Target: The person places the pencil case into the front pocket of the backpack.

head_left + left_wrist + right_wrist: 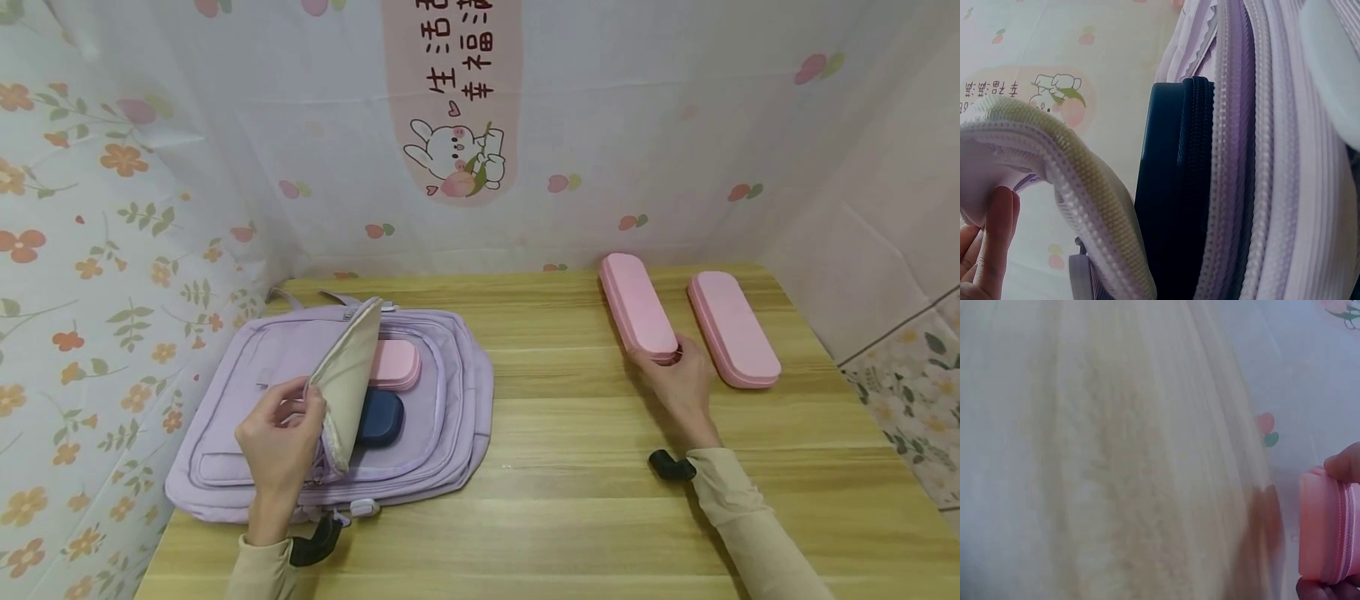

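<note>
A lilac backpack (285, 350) lies flat on the table's left. My left hand (281, 425) pinches the edge of its front pocket flap (352, 375), pulled up so the cream lining shows. Within the pocket sit a pink zippered case (397, 363), partly covered by the flap, and a dark blue zippered case (381, 418). In the left wrist view the blue case (1163, 187) stands beside the pocket's zip. Over on the right, my right hand (682, 383) grips the near end of a long pink case (640, 304), thumb and fingers on opposite sides of its zip (1342, 531).
Another pink case (735, 325) lies to the right of the gripped one. The wooden table (555, 467) meets a printed cloth wall (570, 150) at the back, and a flowered cloth (97, 333) hangs close along the left. Black wrist mounts (672, 466) stick out from both sleeves.
</note>
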The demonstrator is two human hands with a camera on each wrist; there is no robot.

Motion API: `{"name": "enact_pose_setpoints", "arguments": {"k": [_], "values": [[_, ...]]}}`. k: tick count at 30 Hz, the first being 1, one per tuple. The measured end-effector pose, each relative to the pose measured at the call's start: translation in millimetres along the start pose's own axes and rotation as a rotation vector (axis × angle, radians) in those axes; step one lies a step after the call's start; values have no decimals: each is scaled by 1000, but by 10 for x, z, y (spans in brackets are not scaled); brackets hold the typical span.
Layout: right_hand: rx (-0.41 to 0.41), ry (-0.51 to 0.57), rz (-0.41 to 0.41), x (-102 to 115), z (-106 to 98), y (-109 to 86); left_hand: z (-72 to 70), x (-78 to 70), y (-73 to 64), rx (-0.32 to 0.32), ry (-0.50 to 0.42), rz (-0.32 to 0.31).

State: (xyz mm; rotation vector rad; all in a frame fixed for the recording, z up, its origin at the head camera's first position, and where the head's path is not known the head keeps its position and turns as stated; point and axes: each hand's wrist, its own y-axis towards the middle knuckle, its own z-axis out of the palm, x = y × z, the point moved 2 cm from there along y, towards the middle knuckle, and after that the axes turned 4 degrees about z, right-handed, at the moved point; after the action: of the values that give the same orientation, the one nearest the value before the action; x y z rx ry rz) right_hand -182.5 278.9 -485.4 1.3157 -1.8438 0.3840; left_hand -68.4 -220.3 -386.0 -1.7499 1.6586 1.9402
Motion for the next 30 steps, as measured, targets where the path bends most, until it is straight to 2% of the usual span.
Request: {"name": "enact_pose_setpoints", "arguments": {"k": [10,20,30], "values": [[13,63,-67,172,10,-107,-4,-101,-1,-1,-26,-4],[16,128,-151,325,79,-195,23,27,-18,9,-10,-4],[47,142,-232,486,113,-287,2,-166,-2,25,-15,-12]]}}
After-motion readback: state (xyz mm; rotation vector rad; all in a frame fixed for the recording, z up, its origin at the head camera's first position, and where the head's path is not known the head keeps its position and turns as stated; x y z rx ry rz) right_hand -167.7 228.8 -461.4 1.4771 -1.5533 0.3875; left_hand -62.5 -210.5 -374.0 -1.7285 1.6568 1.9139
